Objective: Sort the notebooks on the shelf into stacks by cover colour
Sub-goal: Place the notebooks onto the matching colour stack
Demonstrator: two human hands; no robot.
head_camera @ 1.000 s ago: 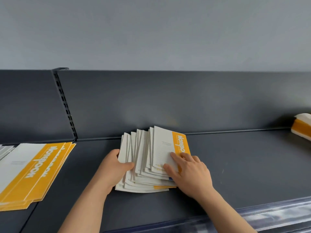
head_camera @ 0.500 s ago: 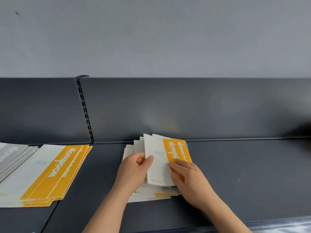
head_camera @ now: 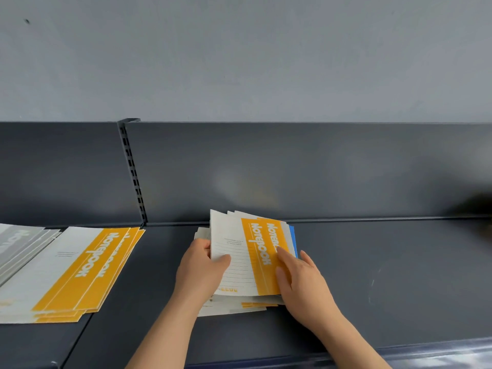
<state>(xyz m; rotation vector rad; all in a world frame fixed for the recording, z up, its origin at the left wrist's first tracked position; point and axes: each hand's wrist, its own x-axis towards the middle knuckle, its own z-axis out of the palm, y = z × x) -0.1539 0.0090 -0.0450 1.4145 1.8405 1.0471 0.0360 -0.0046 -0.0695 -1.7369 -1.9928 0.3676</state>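
I am gripping the left edge of the top yellow notebook [head_camera: 239, 262] with my left hand [head_camera: 202, 270], thumb on its cover, holding it tilted above the mixed pile [head_camera: 229, 308] lying mid-shelf [head_camera: 386, 275]. My right hand [head_camera: 300, 280] is pressing straight fingers on its yellow band. A blue cover [head_camera: 292, 235] is peeking out behind. The yellow stack [head_camera: 87, 270] is lying to the left, with a grey stack [head_camera: 16, 243] beyond it.
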